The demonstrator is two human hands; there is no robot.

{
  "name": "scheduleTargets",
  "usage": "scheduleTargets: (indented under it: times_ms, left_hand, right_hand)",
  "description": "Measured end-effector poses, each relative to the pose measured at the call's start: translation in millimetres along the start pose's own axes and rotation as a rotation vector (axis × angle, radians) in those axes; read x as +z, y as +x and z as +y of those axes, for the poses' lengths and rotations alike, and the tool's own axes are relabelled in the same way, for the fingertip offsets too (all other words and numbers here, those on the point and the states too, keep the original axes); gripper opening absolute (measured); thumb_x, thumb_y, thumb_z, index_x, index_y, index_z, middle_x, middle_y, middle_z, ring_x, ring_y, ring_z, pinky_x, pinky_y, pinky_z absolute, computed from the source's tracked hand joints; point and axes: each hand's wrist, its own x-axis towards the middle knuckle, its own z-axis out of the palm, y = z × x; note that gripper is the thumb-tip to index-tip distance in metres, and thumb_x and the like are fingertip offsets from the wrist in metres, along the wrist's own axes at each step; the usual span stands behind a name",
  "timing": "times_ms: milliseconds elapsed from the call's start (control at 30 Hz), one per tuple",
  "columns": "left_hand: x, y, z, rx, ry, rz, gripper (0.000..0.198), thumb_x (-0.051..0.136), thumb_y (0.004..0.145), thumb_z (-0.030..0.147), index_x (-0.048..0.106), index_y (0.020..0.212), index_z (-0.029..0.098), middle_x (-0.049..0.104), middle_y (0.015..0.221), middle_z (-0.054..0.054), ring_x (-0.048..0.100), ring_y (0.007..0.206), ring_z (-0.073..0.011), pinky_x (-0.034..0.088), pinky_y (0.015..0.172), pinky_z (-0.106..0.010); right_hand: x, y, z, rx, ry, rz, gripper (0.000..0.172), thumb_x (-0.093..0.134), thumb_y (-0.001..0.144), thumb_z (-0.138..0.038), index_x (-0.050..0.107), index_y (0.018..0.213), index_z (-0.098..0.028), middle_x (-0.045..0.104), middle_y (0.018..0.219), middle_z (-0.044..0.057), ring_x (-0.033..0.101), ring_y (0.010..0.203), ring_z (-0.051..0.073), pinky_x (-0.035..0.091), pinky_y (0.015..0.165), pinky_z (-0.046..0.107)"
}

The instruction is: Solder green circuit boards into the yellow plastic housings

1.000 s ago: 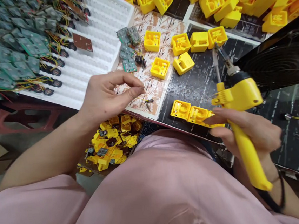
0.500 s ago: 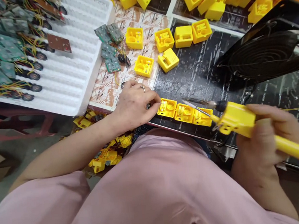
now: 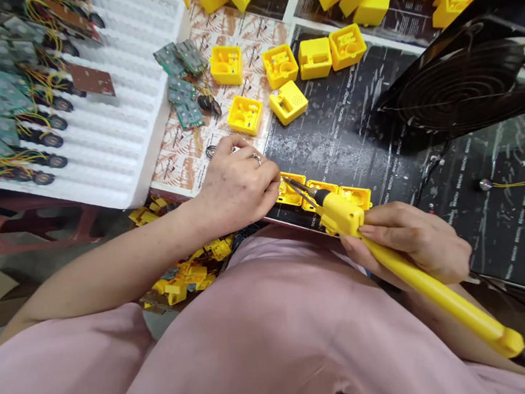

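Observation:
My right hand (image 3: 410, 241) is wrapped round a yellow soldering iron (image 3: 439, 297) with a thin metal tube beside its tip. The tip reaches the leftmost of three open yellow plastic housings (image 3: 291, 195) lined up along the table's front edge. My left hand (image 3: 238, 184) is closed at that housing's left side, thumb and fingers pinched together. What they pinch is hidden. The middle housing (image 3: 329, 185) is partly covered by the iron, while the right housing (image 3: 355, 198) shows more fully. A small round speaker (image 3: 212, 151) lies just behind my left hand.
A white foam tray (image 3: 141, 97) at left carries many green circuit boards with wired speakers. More boards (image 3: 184, 84) lie beside it. Several yellow housings (image 3: 245, 115) stand behind my hands. A black fan (image 3: 468, 72) stands at right, near a small wired part (image 3: 486, 185).
My right hand has brought the soldering iron leftward, its tip now at the leftmost housing. The small wired part at right has come into view. My left hand stays nearly in place.

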Motion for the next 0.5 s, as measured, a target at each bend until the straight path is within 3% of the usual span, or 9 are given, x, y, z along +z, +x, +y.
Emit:
scheduleTargets:
  times_ms: [100, 167, 333, 500]
  left_hand:
    - [-3.0, 2, -1, 0.064, 0.099, -0.046, 0.033, 0.046, 0.107, 0.025, 0.072, 0.087, 0.024, 0.076, 0.08, -0.004, 0.069, 0.085, -0.0238, 0.056, 0.105, -0.047]
    - [-4.2, 2, -2, 0.107, 0.14, -0.05, 0.036, 0.044, 0.108, 0.025, 0.072, 0.087, 0.024, 0.076, 0.081, -0.005, 0.067, 0.085, -0.0237, 0.056, 0.105, -0.048]
    - [-4.5, 3, -2, 0.114, 0.201, -0.07, 0.033, 0.045, 0.107, 0.027, 0.07, 0.086, 0.026, 0.076, 0.081, -0.003, 0.068, 0.085, -0.0235, 0.055, 0.107, -0.046]
    - [-8.7, 6, 1, 0.079, 0.149, -0.111, 0.035, 0.043, 0.108, 0.027, 0.067, 0.082, 0.025, 0.076, 0.081, -0.003, 0.069, 0.086, -0.0248, 0.053, 0.106, -0.047]
  right_hand:
    - [-10, 7, -4, -0.14, -0.029, -0.03, 0.023, 0.085, 0.096, -0.017, 0.063, 0.096, -0.026, 0.077, 0.083, -0.003, 0.073, 0.066, 0.012, 0.057, 0.057, 0.022]
    - [-17, 5, -4, -0.113, -0.044, -0.064, 0.016, 0.08, 0.1, -0.022, 0.065, 0.095, -0.026, 0.077, 0.084, -0.002, 0.073, 0.066, 0.013, 0.059, 0.06, 0.024]
    - [-20, -10, 3, 0.019, -0.106, 0.035, 0.017, 0.08, 0.101, -0.04, 0.069, 0.093, -0.03, 0.075, 0.081, 0.0, 0.073, 0.067, 0.018, 0.062, 0.062, 0.03]
    - [-14, 2, 2, -0.086, -0.002, 0.05, 0.018, 0.081, 0.099, -0.025, 0.064, 0.095, -0.029, 0.076, 0.078, -0.003, 0.071, 0.061, 0.013, 0.058, 0.056, 0.025]
